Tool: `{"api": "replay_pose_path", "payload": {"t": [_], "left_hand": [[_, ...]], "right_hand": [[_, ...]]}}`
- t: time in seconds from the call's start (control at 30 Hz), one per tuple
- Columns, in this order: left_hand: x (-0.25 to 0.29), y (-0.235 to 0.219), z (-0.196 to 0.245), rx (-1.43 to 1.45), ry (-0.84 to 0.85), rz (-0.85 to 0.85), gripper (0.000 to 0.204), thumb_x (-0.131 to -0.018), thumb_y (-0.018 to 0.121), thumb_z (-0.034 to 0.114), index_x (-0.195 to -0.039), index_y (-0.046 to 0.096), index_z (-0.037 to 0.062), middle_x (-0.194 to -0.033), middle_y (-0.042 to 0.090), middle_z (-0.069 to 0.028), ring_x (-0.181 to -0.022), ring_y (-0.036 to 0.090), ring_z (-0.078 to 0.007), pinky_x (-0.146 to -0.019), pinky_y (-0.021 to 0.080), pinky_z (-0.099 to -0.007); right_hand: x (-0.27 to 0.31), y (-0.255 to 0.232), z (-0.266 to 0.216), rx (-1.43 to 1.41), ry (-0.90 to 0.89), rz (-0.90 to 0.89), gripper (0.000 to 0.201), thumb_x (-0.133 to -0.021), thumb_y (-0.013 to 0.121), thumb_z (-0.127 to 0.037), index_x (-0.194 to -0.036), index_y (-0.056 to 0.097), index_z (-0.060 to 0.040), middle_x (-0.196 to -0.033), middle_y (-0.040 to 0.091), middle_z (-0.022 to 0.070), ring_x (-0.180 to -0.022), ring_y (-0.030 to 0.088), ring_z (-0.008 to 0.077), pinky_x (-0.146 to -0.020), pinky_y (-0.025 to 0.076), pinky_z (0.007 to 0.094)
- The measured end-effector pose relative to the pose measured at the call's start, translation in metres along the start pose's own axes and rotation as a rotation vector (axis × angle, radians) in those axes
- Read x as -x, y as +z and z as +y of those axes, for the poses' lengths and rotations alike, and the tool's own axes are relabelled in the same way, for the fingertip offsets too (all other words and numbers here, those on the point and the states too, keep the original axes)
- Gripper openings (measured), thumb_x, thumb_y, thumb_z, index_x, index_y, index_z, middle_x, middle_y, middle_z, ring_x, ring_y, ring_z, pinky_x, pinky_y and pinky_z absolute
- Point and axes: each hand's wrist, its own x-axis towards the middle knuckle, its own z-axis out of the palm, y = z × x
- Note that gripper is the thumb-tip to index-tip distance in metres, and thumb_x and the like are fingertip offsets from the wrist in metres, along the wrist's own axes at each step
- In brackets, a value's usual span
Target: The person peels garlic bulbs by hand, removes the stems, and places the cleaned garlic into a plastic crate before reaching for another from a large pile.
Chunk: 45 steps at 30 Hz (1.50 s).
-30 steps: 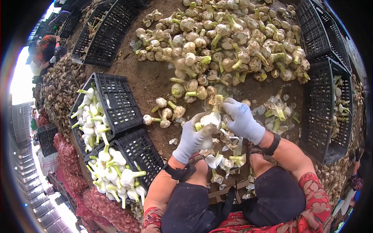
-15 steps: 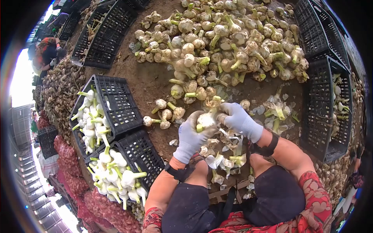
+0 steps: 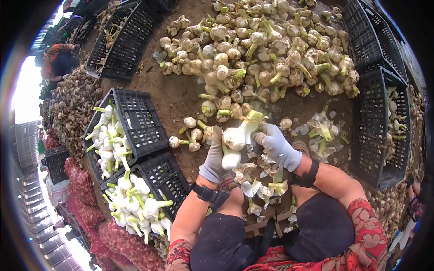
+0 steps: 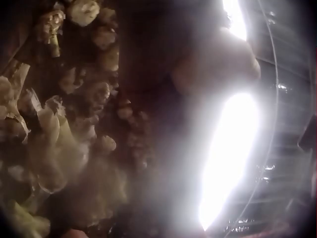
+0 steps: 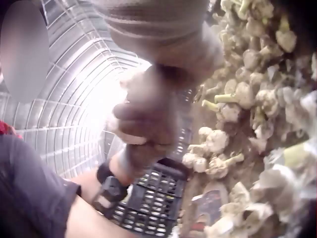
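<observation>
In the head view my gloved left hand [image 3: 214, 157] holds a garlic bulb [image 3: 233, 138], its soiled root side facing up. A thick pale stem [image 3: 247, 128] with a green end leans from it to the upper right. Below the bulb a smooth white garlic [image 3: 231, 159] hangs against the same hand. My gloved right hand [image 3: 279, 148] has its fingers curled at loose skin beside the stem. Torn garlic skins [image 3: 266, 189] lie on the ground below both hands. The left wrist view is dark and blurred; in the right wrist view a glove covers much of the work.
A large heap of unpeeled garlic [image 3: 271, 49] covers the ground ahead. Black crates [image 3: 140, 119] of white peeled garlic stand at the left; another crate [image 3: 377, 135] is at the right. Red net sacks [image 3: 81, 180] lie far left. Another person [image 3: 58, 61] bends at the upper left.
The garlic has turned in my left hand, so its root side and long stem now show. My left fingers have opened from around it, and my right hand has shifted slightly down.
</observation>
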Motion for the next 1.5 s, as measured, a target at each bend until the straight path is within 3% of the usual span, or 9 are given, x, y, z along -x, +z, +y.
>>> {"api": "replay_pose_path", "payload": {"t": [0.17, 0.4, 0.53, 0.9, 1.0, 1.1, 1.17, 1.37, 1.5], "left_hand": [[0.0, 0.003, -0.018, -0.54, 0.46, 0.114, 0.06, -0.094, 0.063, 0.033, -0.142, 0.037, 0.0079, -0.123, 0.058, -0.0108, -0.104, 0.063, -0.0202, -0.087, 0.056, -0.0336], [0.007, 0.005, -0.003, 0.08, -0.016, -0.272, 0.059, -0.092, 0.063, 0.044, -0.132, 0.046, 0.0038, -0.126, 0.058, -0.0144, -0.107, 0.063, -0.025, -0.089, 0.055, -0.039], [0.008, -0.007, -0.008, -0.057, 0.09, 0.017, 0.062, -0.09, 0.063, 0.047, -0.132, 0.048, 0.0048, -0.118, 0.061, -0.0127, -0.1, 0.065, -0.0256, -0.075, 0.059, -0.0393], [0.027, 0.025, 0.013, -0.567, -0.112, -0.143, 0.075, -0.065, 0.083, 0.033, -0.123, 0.054, -0.0049, -0.103, 0.066, -0.012, -0.082, 0.066, -0.0169, -0.072, 0.057, -0.0268], [0.021, 0.007, -0.008, -0.818, -0.233, -0.231, 0.067, -0.063, 0.081, 0.031, -0.114, 0.06, -0.0065, -0.103, 0.067, -0.0132, -0.092, 0.065, -0.0176, -0.085, 0.054, -0.0297], [0.025, 0.001, -0.004, -0.567, -0.205, -0.103, 0.07, -0.065, 0.083, 0.029, -0.118, 0.055, -0.0068, -0.1, 0.066, -0.0149, -0.092, 0.067, -0.0214, -0.08, 0.058, -0.0323], [0.027, 0.0, 0.012, -0.451, -0.189, -0.141, 0.075, -0.068, 0.085, 0.031, -0.122, 0.05, -0.0081, -0.104, 0.065, -0.0184, -0.087, 0.069, -0.0236, -0.059, 0.061, -0.0304], [0.02, -0.009, 0.012, -0.546, -0.047, -0.147, 0.072, -0.076, 0.08, 0.041, -0.124, 0.052, -0.0051, -0.111, 0.064, -0.0149, -0.092, 0.067, -0.0201, -0.077, 0.058, -0.0294], [0.014, -0.012, 0.006, -0.325, -0.035, -0.049, 0.061, -0.09, 0.066, 0.029, -0.138, 0.042, 0.001, -0.124, 0.059, -0.0126, -0.103, 0.063, -0.0203, -0.087, 0.055, -0.0326]], "right_hand": [[0.006, 0.011, -0.02, 0.189, -0.194, 0.115, 0.022, -0.089, 0.052, -0.007, -0.108, 0.062, 0.0005, -0.083, 0.061, -0.0025, -0.076, 0.052, 0.0051, -0.066, 0.044, 0.024], [0.013, -0.002, -0.023, 0.012, 0.212, -0.333, 0.018, -0.087, 0.063, -0.012, -0.098, 0.065, 0.0019, -0.081, 0.066, 0.0038, -0.054, 0.059, 0.0103, -0.05, 0.048, 0.0235], [0.018, -0.001, -0.016, -0.375, 0.262, -0.27, 0.02, -0.089, 0.061, -0.013, -0.102, 0.062, 0.0014, -0.081, 0.065, 0.0036, -0.057, 0.061, 0.0098, -0.051, 0.05, 0.0228], [0.0, -0.017, -0.047, -0.852, 0.043, 0.102, 0.014, -0.093, 0.053, -0.012, -0.099, 0.057, -0.0004, -0.083, 0.063, 0.0075, -0.062, 0.059, 0.0129, -0.056, 0.052, 0.0292], [-0.028, -0.07, -0.063, -0.54, -0.26, 0.151, 0.017, -0.093, 0.057, -0.018, -0.096, 0.058, -0.0005, -0.08, 0.063, 0.0092, -0.065, 0.06, 0.0125, -0.058, 0.051, 0.0287], [-0.028, -0.086, -0.038, 0.921, -0.426, -0.304, 0.03, -0.091, 0.059, -0.023, -0.113, 0.062, -0.0031, -0.081, 0.068, 0.0163, -0.075, 0.067, 0.0247, -0.067, 0.054, 0.0388], [0.0, -0.05, -0.055, 1.624, 0.114, -0.492, 0.058, -0.081, 0.069, -0.044, -0.122, 0.058, -0.0049, -0.101, 0.067, 0.0228, -0.099, 0.064, 0.038, -0.081, 0.052, 0.0416], [0.022, -0.037, -0.027, 0.762, -0.499, -0.244, 0.051, -0.075, 0.079, -0.034, -0.111, 0.063, -0.0026, -0.094, 0.066, 0.0169, -0.093, 0.064, 0.0341, -0.08, 0.05, 0.0402], [0.022, -0.018, -0.017, 0.609, -0.321, -0.047, 0.031, -0.079, 0.076, -0.021, -0.099, 0.063, -0.0007, -0.092, 0.064, 0.0164, -0.085, 0.063, 0.0316, -0.075, 0.049, 0.0388]]}}
